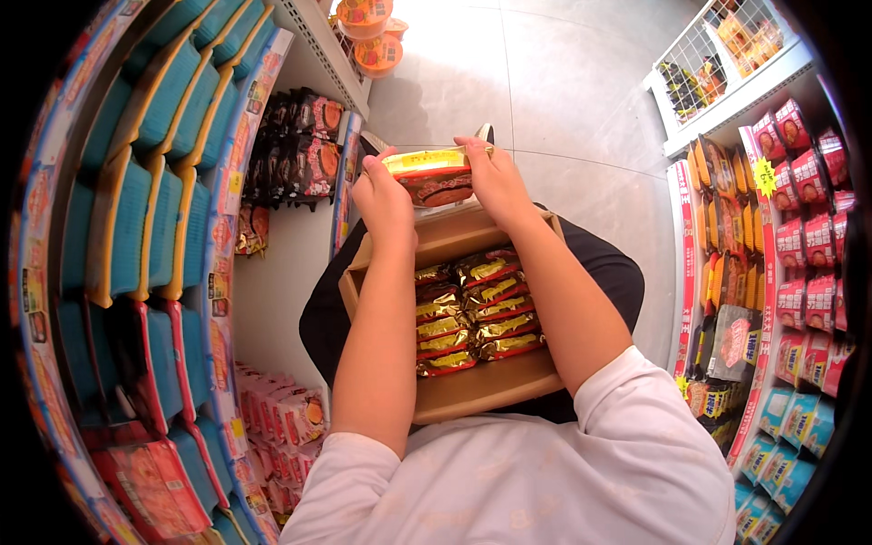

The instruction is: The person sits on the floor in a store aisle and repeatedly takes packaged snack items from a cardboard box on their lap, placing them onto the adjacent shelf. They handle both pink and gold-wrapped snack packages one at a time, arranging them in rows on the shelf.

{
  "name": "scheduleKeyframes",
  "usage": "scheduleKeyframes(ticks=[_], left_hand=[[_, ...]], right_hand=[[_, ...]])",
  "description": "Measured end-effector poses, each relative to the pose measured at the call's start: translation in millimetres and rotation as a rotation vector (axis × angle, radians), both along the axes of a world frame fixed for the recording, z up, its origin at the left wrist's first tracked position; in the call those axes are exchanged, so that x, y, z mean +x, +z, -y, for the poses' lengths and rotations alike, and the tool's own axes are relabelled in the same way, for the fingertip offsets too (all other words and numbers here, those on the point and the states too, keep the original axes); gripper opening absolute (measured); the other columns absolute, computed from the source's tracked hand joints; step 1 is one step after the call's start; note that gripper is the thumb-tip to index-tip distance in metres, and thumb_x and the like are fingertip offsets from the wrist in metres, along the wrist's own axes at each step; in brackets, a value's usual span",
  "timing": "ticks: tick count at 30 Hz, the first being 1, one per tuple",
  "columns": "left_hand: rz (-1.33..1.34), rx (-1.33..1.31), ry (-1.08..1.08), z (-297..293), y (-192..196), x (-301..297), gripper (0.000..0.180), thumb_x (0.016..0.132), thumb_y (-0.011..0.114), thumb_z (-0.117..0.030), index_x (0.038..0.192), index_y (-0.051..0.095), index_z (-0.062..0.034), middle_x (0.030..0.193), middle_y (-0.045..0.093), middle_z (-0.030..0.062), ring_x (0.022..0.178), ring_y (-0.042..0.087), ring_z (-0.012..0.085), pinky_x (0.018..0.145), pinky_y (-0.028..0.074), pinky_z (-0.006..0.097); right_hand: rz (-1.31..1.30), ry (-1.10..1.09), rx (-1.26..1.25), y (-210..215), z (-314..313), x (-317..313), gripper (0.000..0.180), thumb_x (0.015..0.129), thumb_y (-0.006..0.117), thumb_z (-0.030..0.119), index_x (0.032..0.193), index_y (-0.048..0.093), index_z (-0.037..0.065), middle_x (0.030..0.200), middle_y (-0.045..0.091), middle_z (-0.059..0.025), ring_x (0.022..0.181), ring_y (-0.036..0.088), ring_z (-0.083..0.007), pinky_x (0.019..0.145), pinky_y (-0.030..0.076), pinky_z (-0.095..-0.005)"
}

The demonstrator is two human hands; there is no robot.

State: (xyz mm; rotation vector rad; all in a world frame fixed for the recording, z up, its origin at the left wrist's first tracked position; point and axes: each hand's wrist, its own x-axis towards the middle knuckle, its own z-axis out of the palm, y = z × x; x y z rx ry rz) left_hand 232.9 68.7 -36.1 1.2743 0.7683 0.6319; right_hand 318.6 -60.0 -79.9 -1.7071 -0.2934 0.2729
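A gold and red packet [434,188], which looks like instant noodles, is held up between my two hands beyond the far side of an open cardboard box [490,392]. My left hand [385,195] grips its left end, and my right hand [496,182] closes round the right end. The box rests on my lap, with several similar gold packets [477,313] standing in two rows toward its near side. My forearms reach over the box and hide parts of its sides.
Shelves with blue-green trays [123,227] rise close on my left. Dark packets [300,150] and pink packets [282,409] fill lower shelves beside me. On the right stand racks of orange packets [722,227] and red cups [804,236]. Orange tubs [377,54] sit at the far left.
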Motion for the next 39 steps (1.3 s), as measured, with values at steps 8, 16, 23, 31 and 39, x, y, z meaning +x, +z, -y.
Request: scheduleKeyframes(ticks=[8, 16, 23, 31, 39], left_hand=[[-0.074, 0.356, -0.049, -16, -8, -3, 0.055, 0.114, 0.034, -0.030, 0.117, 0.073, 0.0093, 0.102, 0.077, 0.0242, 0.096, 0.074, 0.0336, 0.089, 0.055, 0.040], [-0.183, 0.786, 0.040, -14, 0, -7, 0.053, 0.112, 0.038, -0.031, 0.114, 0.074, 0.0071, 0.101, 0.076, 0.0254, 0.098, 0.074, 0.0390, 0.090, 0.055, 0.043], [-0.031, 0.453, -0.098, -18, -13, -1, 0.047, 0.110, 0.048, -0.031, 0.112, 0.075, 0.0081, 0.099, 0.078, 0.0184, 0.094, 0.073, 0.0231, 0.088, 0.055, 0.037], [-0.010, 0.350, -0.120, -17, -4, -5, 0.047, 0.111, 0.045, -0.029, 0.109, 0.076, 0.0072, 0.095, 0.078, 0.0183, 0.090, 0.073, 0.0231, 0.085, 0.054, 0.036], [-0.008, 0.424, -0.111, -19, -4, -7, 0.050, 0.111, 0.040, -0.028, 0.109, 0.075, 0.0070, 0.095, 0.077, 0.0213, 0.091, 0.074, 0.0303, 0.087, 0.054, 0.039]], right_hand=[[0.166, -0.022, -0.146, 22, 0, -7, 0.051, 0.111, 0.046, 0.040, 0.116, 0.074, -0.002, 0.100, 0.072, -0.0309, 0.103, 0.069, -0.0497, 0.091, 0.054, -0.0475], [0.337, -0.097, -0.173, 27, -1, -14, 0.056, 0.111, 0.046, 0.042, 0.089, 0.067, -0.004, 0.083, 0.065, -0.0320, 0.087, 0.062, -0.0548, 0.077, 0.049, -0.0555], [0.228, -0.116, -0.130, 38, 2, -17, 0.052, 0.111, 0.044, 0.037, 0.087, 0.066, -0.004, 0.081, 0.065, -0.0305, 0.083, 0.063, -0.0536, 0.076, 0.049, -0.0534], [0.147, -0.106, -0.184, 34, 4, -13, 0.057, 0.110, 0.044, 0.042, 0.083, 0.065, -0.004, 0.076, 0.064, -0.0293, 0.081, 0.064, -0.0513, 0.076, 0.049, -0.0527], [0.118, -0.120, -0.167, 31, 1, -11, 0.064, 0.110, 0.043, 0.048, 0.083, 0.065, -0.005, 0.072, 0.062, -0.0264, 0.073, 0.062, -0.0454, 0.074, 0.049, -0.0495]])
